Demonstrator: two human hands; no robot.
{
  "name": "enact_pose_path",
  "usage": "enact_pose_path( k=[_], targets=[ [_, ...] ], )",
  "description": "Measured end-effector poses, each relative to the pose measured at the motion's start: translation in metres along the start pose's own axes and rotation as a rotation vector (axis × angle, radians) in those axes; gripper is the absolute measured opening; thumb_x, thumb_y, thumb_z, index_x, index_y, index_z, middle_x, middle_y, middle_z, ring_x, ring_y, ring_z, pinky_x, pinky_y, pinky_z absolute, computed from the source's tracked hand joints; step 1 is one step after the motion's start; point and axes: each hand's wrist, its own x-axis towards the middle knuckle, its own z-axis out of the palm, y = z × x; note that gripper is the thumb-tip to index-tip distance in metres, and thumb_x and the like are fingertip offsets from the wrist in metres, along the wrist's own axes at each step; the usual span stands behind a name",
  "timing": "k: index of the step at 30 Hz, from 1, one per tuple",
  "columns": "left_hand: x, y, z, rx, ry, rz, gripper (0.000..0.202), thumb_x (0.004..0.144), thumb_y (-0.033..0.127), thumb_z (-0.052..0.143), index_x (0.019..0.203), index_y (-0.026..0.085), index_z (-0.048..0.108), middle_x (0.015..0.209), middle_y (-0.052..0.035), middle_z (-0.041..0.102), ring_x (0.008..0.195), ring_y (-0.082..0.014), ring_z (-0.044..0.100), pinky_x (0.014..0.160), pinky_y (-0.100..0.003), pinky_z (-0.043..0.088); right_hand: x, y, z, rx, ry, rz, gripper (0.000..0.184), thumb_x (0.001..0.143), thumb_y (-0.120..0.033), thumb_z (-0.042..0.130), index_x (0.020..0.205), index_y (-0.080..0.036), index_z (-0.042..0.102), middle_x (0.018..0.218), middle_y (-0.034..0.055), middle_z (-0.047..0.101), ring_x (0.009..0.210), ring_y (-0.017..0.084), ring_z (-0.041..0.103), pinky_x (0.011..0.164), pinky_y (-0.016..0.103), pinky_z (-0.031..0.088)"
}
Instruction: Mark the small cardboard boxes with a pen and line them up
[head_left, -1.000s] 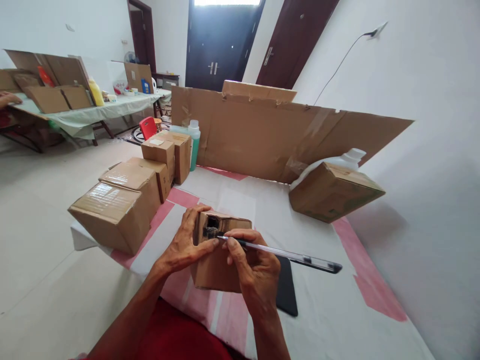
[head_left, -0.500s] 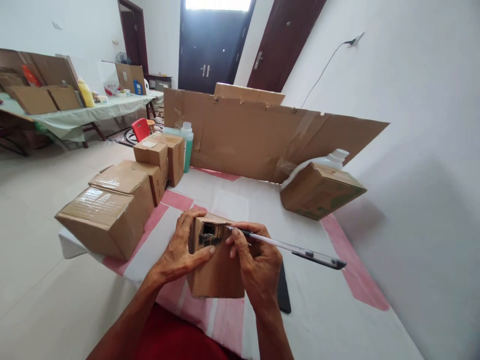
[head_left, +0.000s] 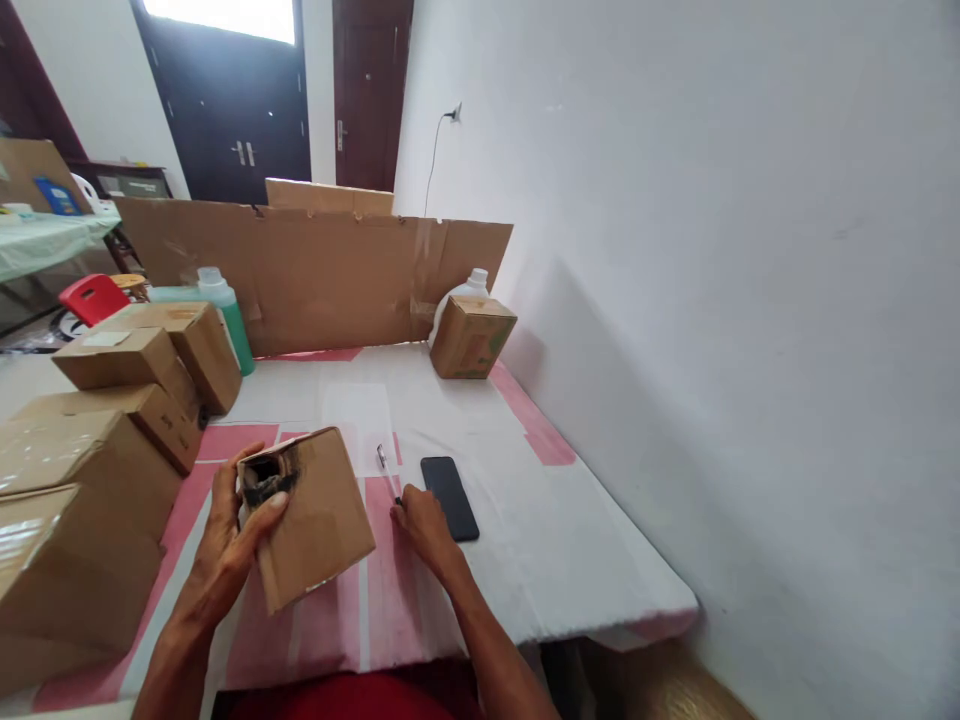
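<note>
Near the front edge of the cloth-covered table (head_left: 570,570), a left hand (head_left: 225,540) clasped a cardboard box (head_left: 322,530), black marks (head_left: 291,464) edging its hole (head_left: 262,474), most of that face unmarked; the right hand (head_left: 420,525) pinched a clear-barrelled pen (head_left: 389,478).

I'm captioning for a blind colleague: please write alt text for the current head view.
The left hand holds a box with a dark hole, while the right hand holds a pen near a phone on a table. More boxes line the left; a cardboard sheet stands behind.
</note>
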Motion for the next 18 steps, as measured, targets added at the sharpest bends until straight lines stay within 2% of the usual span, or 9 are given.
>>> enact_pose_path(
  k=[2, 3, 6, 9, 12, 15, 18],
  targets=[
    [0.000, 0.004, 0.000, 0.000, 0.001, 0.006, 0.062, 0.090, 0.059, 0.064, 0.144, 0.030, 0.051, 0.139, -0.0066, 0.057, 0.132, -0.0325, 0.052, 0.113, -0.047, 0.044, -0.009, 0.001, 0.007, -0.072, -0.022, 0.044, 0.002, 0.090, -0.018, 0.066, 0.091, -0.016, 0.067, 0.096, 0.0138, 0.076, 0.090, 0.025, 0.072, 0.072, 0.029, 0.042],
    [0.001, 0.004, -0.001, 0.006, -0.003, 0.011, 0.061, 0.090, 0.059, 0.064, 0.142, 0.030, 0.052, 0.138, -0.0065, 0.058, 0.130, -0.0323, 0.053, 0.111, -0.046, 0.045, -0.012, 0.001, 0.006, -0.097, -0.027, 0.057, 0.007, 0.092, -0.023, 0.067, 0.094, -0.016, 0.067, 0.099, 0.0141, 0.076, 0.093, 0.027, 0.072, 0.073, 0.030, 0.043],
    [0.003, -0.002, -0.002, 0.003, -0.018, 0.017, 0.055, 0.090, 0.060, 0.064, 0.135, 0.028, 0.055, 0.133, -0.0057, 0.061, 0.124, -0.0309, 0.057, 0.104, -0.042, 0.047, -0.018, 0.008, -0.012, -0.145, 0.032, 0.098, 0.022, 0.097, -0.038, 0.063, 0.106, -0.018, 0.066, 0.114, 0.0153, 0.072, 0.107, 0.029, 0.069, 0.082, 0.033, 0.046],
    [0.005, -0.010, 0.005, -0.045, -0.028, 0.033, 0.053, 0.091, 0.060, 0.064, 0.130, 0.026, 0.056, 0.125, -0.0060, 0.063, 0.116, -0.0298, 0.060, 0.099, -0.041, 0.049, -0.020, 0.027, -0.033, -0.190, 0.146, 0.194, 0.033, 0.099, -0.037, 0.058, 0.122, -0.014, 0.061, 0.135, 0.0232, 0.060, 0.128, 0.036, 0.057, 0.095, 0.040, 0.045],
    [0.004, -0.008, 0.021, -0.032, -0.063, 0.095, 0.055, 0.093, 0.057, 0.063, 0.137, 0.027, 0.050, 0.135, -0.0078, 0.058, 0.122, -0.0305, 0.057, 0.106, -0.045, 0.045, -0.019, 0.048, -0.041, -0.187, 0.154, 0.284, 0.038, 0.093, -0.037, 0.067, 0.118, -0.009, 0.062, 0.131, 0.0281, 0.060, 0.131, 0.043, 0.054, 0.096, 0.046, 0.046],
    [0.004, 0.002, 0.040, 0.048, -0.164, 0.197, 0.058, 0.092, 0.052, 0.065, 0.142, 0.028, 0.046, 0.148, -0.0092, 0.049, 0.137, -0.0324, 0.047, 0.118, -0.050, 0.035, -0.012, 0.065, -0.040, -0.110, 0.116, 0.298, 0.040, 0.088, -0.042, 0.071, 0.111, -0.010, 0.063, 0.122, 0.0249, 0.066, 0.122, 0.039, 0.062, 0.090, 0.041, 0.048],
    [0.003, 0.009, 0.050, 0.073, -0.233, 0.233, 0.062, 0.094, 0.047, 0.063, 0.149, 0.030, 0.041, 0.152, -0.0098, 0.044, 0.142, -0.0322, 0.042, 0.121, -0.052, 0.031, -0.003, 0.073, -0.037, 0.005, 0.103, 0.298, 0.040, 0.081, -0.045, 0.074, 0.103, -0.013, 0.064, 0.113, 0.0226, 0.071, 0.112, 0.037, 0.067, 0.084, 0.038, 0.049]
  ],
)
